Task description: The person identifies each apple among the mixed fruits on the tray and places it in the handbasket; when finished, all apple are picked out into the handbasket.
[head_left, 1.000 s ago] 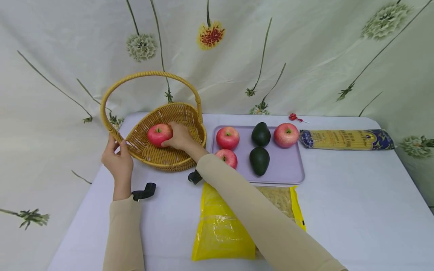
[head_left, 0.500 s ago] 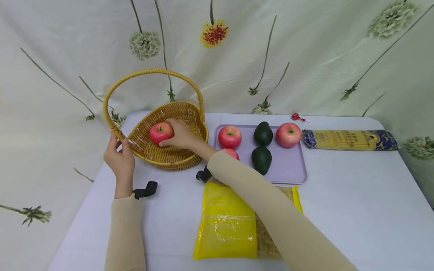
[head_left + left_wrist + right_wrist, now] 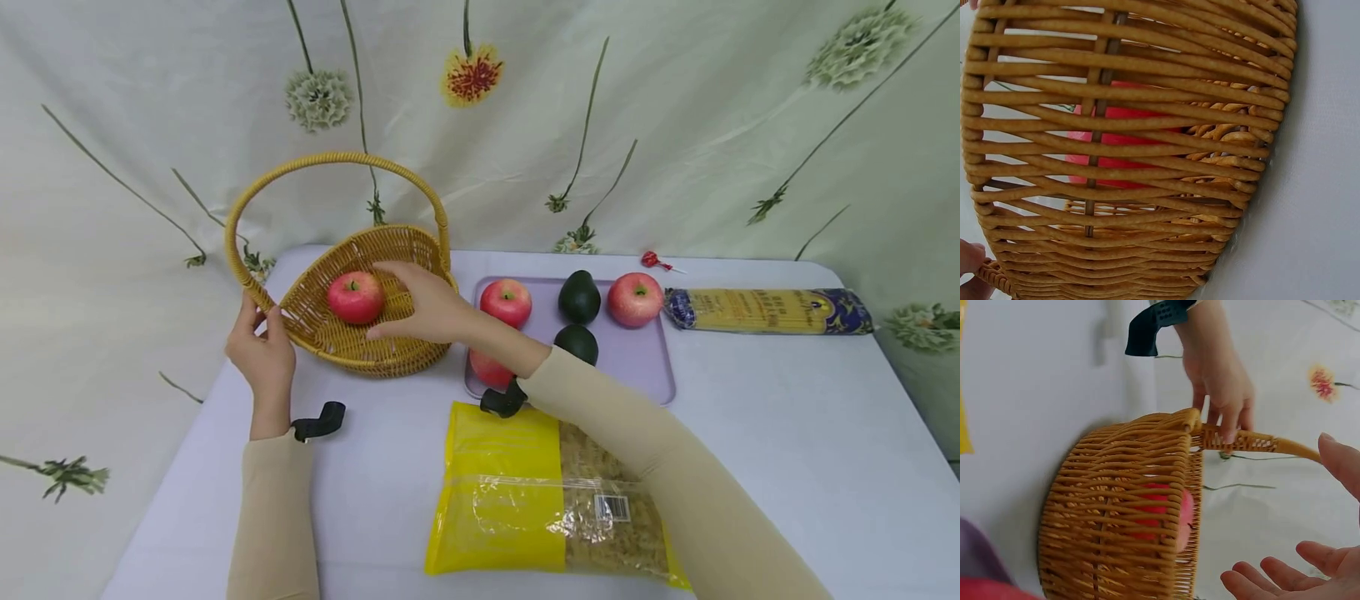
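A wicker basket (image 3: 390,354) with a tall arched handle stands at the back left of the table. My left hand (image 3: 262,354) pinches the foot of that handle on its left side; the right wrist view shows these fingers (image 3: 1230,425) round it. One red apple (image 3: 356,297) lies inside the basket, its colour showing through the weave in the left wrist view. My right hand (image 3: 427,304) is over the basket's right side, thumb and fingers spread apart and off the apple. In the right wrist view the right hand's fingers (image 3: 1285,575) are extended and hold nothing.
Right of the basket, a lilac tray (image 3: 637,375) bears several apples and two avocados (image 3: 579,297). A yellow pasta bag (image 3: 502,500) lies in front, partly under my right sleeve. Behind the tray is a red lollipop (image 3: 651,260); a long noodle packet (image 3: 765,310) lies right.
My right hand has let go of the apple in the basket and drawn back to the right, its fingers spreading. The left hand stays on the handle.
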The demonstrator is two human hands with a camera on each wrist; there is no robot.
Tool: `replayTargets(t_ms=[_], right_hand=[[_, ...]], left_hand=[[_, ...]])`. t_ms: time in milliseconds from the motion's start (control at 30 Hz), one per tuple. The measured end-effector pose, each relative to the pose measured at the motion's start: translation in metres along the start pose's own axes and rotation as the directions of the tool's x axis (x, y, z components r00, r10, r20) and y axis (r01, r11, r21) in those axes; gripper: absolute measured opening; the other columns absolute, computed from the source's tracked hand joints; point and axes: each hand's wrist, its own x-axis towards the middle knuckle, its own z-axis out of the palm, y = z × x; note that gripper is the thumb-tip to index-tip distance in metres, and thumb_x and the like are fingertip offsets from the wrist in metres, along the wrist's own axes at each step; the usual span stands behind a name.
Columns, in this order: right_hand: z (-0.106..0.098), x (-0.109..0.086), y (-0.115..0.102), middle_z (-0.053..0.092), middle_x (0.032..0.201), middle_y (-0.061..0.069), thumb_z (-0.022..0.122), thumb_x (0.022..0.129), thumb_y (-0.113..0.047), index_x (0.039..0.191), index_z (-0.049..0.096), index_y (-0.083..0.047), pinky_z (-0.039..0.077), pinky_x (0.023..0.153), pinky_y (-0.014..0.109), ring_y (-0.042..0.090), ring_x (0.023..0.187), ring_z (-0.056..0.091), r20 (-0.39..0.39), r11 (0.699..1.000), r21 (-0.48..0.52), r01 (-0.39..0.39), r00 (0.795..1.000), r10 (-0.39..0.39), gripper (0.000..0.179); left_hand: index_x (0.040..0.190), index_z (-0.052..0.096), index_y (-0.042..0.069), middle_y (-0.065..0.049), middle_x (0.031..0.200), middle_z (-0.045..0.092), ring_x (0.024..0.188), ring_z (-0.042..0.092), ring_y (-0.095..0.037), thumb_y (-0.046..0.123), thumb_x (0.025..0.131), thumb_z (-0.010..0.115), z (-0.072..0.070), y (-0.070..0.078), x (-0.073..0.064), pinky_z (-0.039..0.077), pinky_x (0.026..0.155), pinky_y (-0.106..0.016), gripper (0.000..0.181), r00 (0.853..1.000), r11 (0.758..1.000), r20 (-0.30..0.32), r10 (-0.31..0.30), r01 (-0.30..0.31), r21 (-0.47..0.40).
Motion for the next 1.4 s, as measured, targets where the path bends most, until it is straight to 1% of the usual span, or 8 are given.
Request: replayTargets(t_ms=[133,367,467,600,867,1100,1233,1400], right_hand=[[-0.011,-0.025,0.005,0.033,0.156,-0.002,0.078,0.079,-0.045,0.154,0.028,-0.023,0.044,0.107,0.038,0.016,0.133,0.044,-0.017,0.999,0.045,0.030,0.999,-0.030,0.092],[-0.033,-0.072,0.017,0.036,0.155,0.002,0.081,0.079,-0.038,0.153,0.032,-0.021,0.041,0.111,0.041,0.022,0.137,0.041,-0.070,0.997,0.056,0.061,0.996,-0.057,0.090],[-0.044,-0.093,0.025,0.037,0.154,0.003,0.081,0.079,-0.034,0.152,0.033,-0.018,0.041,0.111,0.043,0.024,0.135,0.043,-0.116,0.997,0.046,0.063,0.992,-0.057,0.088],[-0.061,-0.121,0.041,0.037,0.154,0.006,0.080,0.080,-0.025,0.152,0.033,-0.015,0.037,0.114,0.045,0.025,0.136,0.041,-0.191,0.995,0.088,0.054,0.981,-0.036,0.086],[-0.091,-0.162,0.080,0.034,0.156,0.012,0.078,0.082,-0.013,0.152,0.033,-0.011,0.033,0.116,0.051,0.031,0.140,0.036,-0.328,0.993,0.115,-0.010,0.944,0.047,0.083],[-0.115,-0.186,0.106,0.038,0.153,0.013,0.080,0.078,-0.006,0.150,0.037,-0.010,0.034,0.113,0.056,0.034,0.138,0.037,-0.466,0.992,0.114,-0.055,0.879,0.102,0.084],[-0.126,-0.194,0.120,0.039,0.151,0.016,0.080,0.078,-0.005,0.150,0.036,-0.008,0.035,0.111,0.057,0.035,0.135,0.039,-0.504,0.994,0.080,-0.073,0.857,0.103,0.084],[-0.136,-0.202,0.133,0.034,0.154,0.018,0.080,0.080,-0.012,0.152,0.033,-0.008,0.032,0.112,0.060,0.039,0.138,0.034,-0.510,0.988,0.071,-0.139,0.846,0.156,0.086]], left_hand=[[0.134,0.061,0.012,-0.009,0.127,0.066,0.110,0.062,-0.021,0.007,0.098,0.053,0.000,-0.001,0.000,0.051,0.079,-0.011,0.038,1.000,1.000,0.000,0.009,-0.009,0.002],[0.135,0.060,0.013,-0.008,0.128,0.065,0.110,0.062,-0.020,0.007,0.098,0.053,-0.002,0.000,-0.002,0.052,0.081,-0.013,0.038,1.000,1.000,0.005,0.002,-0.002,0.011],[0.134,0.061,0.012,-0.008,0.127,0.066,0.110,0.062,-0.021,0.007,0.098,0.054,-0.002,0.000,-0.002,0.053,0.081,-0.014,0.037,1.000,1.000,0.004,-0.001,0.001,0.016],[0.133,0.062,0.010,-0.009,0.126,0.066,0.111,0.062,-0.022,0.007,0.098,0.053,-0.002,0.000,-0.002,0.053,0.081,-0.014,0.036,1.000,1.000,0.008,0.003,-0.003,0.013],[0.136,0.059,0.014,-0.007,0.129,0.065,0.112,0.062,-0.020,0.010,0.099,0.052,-0.002,-0.002,0.000,0.053,0.084,-0.016,0.038,1.000,1.000,0.014,-0.001,0.000,0.022],[0.138,0.058,0.015,-0.007,0.130,0.064,0.113,0.061,-0.020,0.011,0.099,0.052,-0.001,-0.001,-0.001,0.053,0.084,-0.015,0.039,1.000,1.000,0.016,-0.010,0.010,0.018],[0.138,0.057,0.016,-0.006,0.132,0.064,0.114,0.061,-0.020,0.010,0.099,0.052,-0.001,0.001,-0.001,0.053,0.084,-0.016,0.040,1.000,1.000,0.017,-0.013,0.013,0.008],[0.138,0.057,0.016,-0.006,0.133,0.063,0.115,0.061,-0.021,0.011,0.100,0.052,-0.002,0.003,-0.001,0.054,0.088,-0.020,0.039,1.000,1.000,0.022,-0.014,0.013,0.014]])
